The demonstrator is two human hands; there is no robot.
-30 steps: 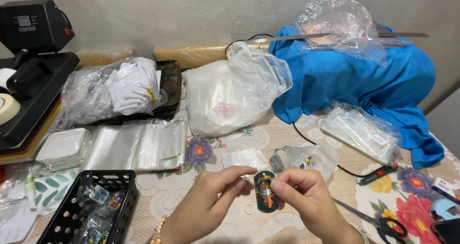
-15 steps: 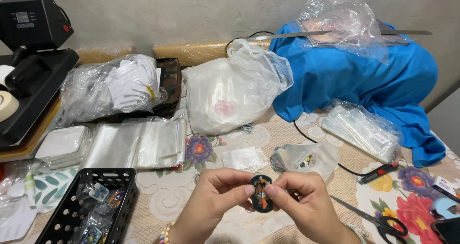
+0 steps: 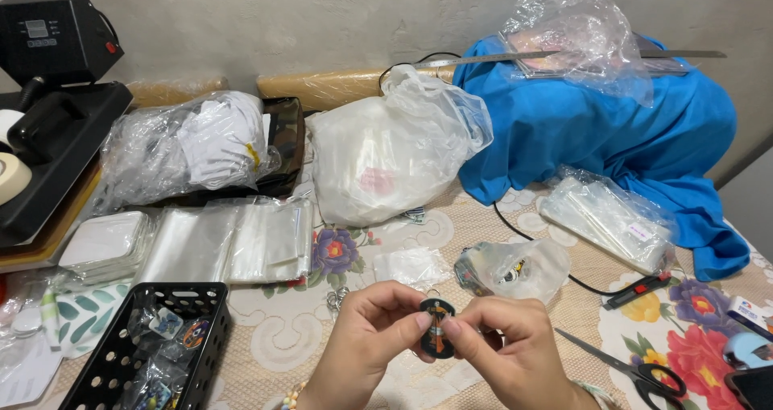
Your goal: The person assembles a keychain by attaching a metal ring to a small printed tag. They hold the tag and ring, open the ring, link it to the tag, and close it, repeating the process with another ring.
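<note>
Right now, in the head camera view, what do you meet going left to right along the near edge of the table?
Black perforated plastic basket → left hand → small dark oval charm pinched in both hands' fingers → right hand → black-handled scissors.

A white plastic bag (image 3: 392, 156) sits at centre. Clear sleeve packs (image 3: 609, 217) lie right; a small grey screen (image 3: 38, 30) shows upper left.
</note>
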